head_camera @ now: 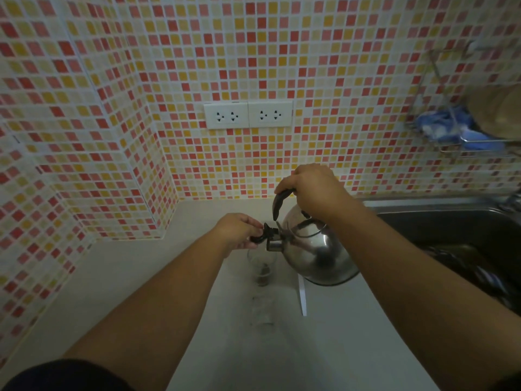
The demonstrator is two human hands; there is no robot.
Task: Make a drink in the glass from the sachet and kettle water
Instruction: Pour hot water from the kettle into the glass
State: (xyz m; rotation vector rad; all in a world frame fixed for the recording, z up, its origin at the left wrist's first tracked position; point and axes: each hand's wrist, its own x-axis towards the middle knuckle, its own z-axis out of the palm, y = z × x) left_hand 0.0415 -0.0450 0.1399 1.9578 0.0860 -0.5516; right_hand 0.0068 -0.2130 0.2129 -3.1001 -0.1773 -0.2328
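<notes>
A shiny steel kettle (315, 249) is held above the pale counter (141, 277), tilted to the left, its spout directly over a clear glass (262, 268). Brown powder or liquid lies at the bottom of the glass. My right hand (313, 190) grips the kettle's black handle from above. My left hand (239, 230) pinches the black spout cap at the kettle's spout and holds it up. A thin white strip (302, 294), possibly the sachet, lies on the counter just right of the glass, under the kettle.
A steel sink (456, 230) holding dark dishes lies at the right. A wire rack (465, 131) with a blue cloth hangs on the tiled wall upper right. Two white double sockets (248, 114) sit on the wall behind. The tiled corner juts out at the left.
</notes>
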